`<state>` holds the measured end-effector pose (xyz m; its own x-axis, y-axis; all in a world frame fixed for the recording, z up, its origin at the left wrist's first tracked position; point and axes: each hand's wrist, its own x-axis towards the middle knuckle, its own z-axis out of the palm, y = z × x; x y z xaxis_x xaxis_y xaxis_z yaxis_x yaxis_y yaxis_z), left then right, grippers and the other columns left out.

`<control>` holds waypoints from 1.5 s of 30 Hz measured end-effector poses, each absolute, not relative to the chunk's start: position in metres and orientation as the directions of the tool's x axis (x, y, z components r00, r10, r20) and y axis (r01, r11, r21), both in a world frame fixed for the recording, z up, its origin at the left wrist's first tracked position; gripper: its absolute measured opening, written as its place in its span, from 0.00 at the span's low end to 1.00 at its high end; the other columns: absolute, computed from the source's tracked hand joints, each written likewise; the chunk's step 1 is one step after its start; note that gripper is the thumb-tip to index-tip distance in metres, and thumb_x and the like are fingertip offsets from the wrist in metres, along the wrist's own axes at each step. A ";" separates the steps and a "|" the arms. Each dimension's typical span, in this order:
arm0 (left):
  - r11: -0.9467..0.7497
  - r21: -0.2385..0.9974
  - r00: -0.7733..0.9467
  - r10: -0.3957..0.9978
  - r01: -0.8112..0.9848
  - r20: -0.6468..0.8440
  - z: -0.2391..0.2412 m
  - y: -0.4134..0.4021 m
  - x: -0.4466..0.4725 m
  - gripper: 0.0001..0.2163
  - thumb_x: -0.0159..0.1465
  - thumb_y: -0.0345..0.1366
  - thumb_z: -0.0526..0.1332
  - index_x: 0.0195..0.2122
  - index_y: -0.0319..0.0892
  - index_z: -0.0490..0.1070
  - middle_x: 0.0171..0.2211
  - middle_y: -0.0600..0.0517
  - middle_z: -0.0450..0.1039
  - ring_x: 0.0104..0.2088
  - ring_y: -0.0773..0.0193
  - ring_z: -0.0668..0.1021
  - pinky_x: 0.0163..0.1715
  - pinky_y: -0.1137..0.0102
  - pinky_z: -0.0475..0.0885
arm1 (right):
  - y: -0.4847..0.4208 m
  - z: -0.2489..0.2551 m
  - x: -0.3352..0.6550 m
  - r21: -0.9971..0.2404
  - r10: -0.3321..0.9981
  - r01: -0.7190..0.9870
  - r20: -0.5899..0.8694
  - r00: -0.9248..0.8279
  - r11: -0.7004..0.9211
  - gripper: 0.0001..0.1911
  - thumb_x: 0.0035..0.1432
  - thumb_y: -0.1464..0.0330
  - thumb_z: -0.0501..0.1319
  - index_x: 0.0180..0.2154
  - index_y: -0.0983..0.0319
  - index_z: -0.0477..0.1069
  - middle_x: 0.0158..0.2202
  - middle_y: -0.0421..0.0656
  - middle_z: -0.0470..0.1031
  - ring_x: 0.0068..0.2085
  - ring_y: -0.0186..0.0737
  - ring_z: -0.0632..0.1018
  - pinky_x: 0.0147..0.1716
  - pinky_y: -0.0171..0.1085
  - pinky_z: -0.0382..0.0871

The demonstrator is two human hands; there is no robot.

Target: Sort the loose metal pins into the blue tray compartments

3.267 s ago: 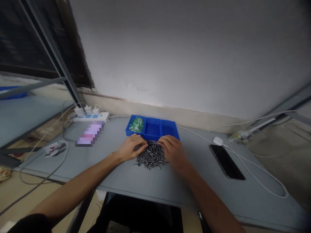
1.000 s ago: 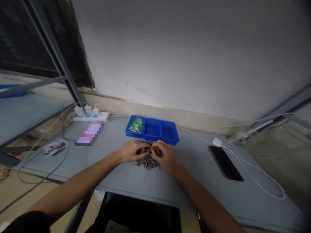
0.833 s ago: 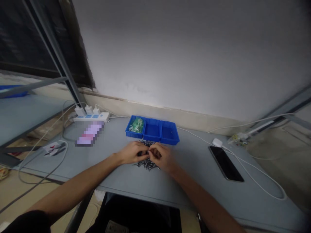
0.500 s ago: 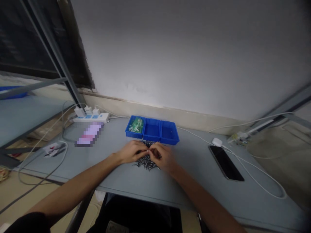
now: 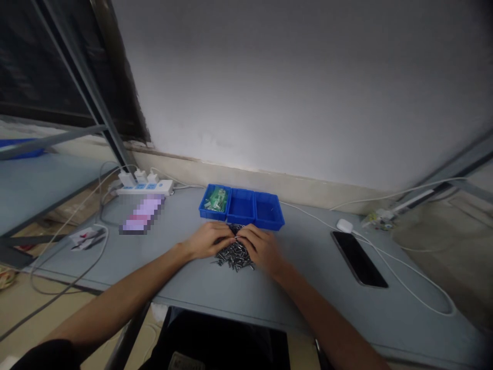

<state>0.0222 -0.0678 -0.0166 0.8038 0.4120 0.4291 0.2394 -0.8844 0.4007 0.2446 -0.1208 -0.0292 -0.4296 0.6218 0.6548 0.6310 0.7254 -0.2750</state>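
Note:
A pile of small dark metal pieces, like screws or pins (image 5: 234,256), lies on the grey tabletop. Over its far part, my left hand (image 5: 210,240) and my right hand (image 5: 262,247) meet with their fingertips nearly touching. Each hand's thumb and fingers are pinched together. Between the fingertips is a tiny light-coloured bit, too small to name. Just beyond the hands stand three joined blue bins: the left bin (image 5: 204,211) has a green-tinted plastic bag (image 5: 216,199) of small parts in it, beside the middle bin (image 5: 241,204) and the right bin (image 5: 269,224).
A dark phone (image 5: 359,259) and a white charger (image 5: 344,225) with a looping cable lie at right. At left are a power strip (image 5: 165,186) with plugs, a pixelated phone-like object (image 5: 143,215) and a crumpled wrapper (image 5: 83,238). A wall (image 5: 288,103) rises behind the table.
My right hand's fingers have turned down and flattened a little against the left fingertips. The left hand has hardly moved, and the pile and bins stay as they were.

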 end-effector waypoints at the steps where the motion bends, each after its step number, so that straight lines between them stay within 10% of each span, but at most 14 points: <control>1: -0.884 0.403 0.802 0.411 0.236 0.433 -0.017 -0.068 0.022 0.14 0.75 0.40 0.53 0.38 0.41 0.74 0.31 0.50 0.73 0.34 0.62 0.75 0.38 0.69 0.67 | -0.121 -0.029 0.245 -0.273 0.625 0.635 0.648 -0.434 0.723 0.09 0.74 0.68 0.53 0.45 0.59 0.73 0.41 0.43 0.78 0.41 0.38 0.79 0.39 0.36 0.69; 45: -0.900 0.367 0.775 0.402 0.235 0.488 -0.017 -0.070 0.026 0.10 0.74 0.37 0.53 0.42 0.40 0.74 0.34 0.48 0.76 0.36 0.62 0.77 0.39 0.68 0.70 | -0.121 -0.031 0.240 -0.284 0.692 0.704 0.603 -0.397 0.652 0.16 0.75 0.67 0.50 0.35 0.59 0.70 0.33 0.40 0.76 0.32 0.36 0.76 0.34 0.35 0.64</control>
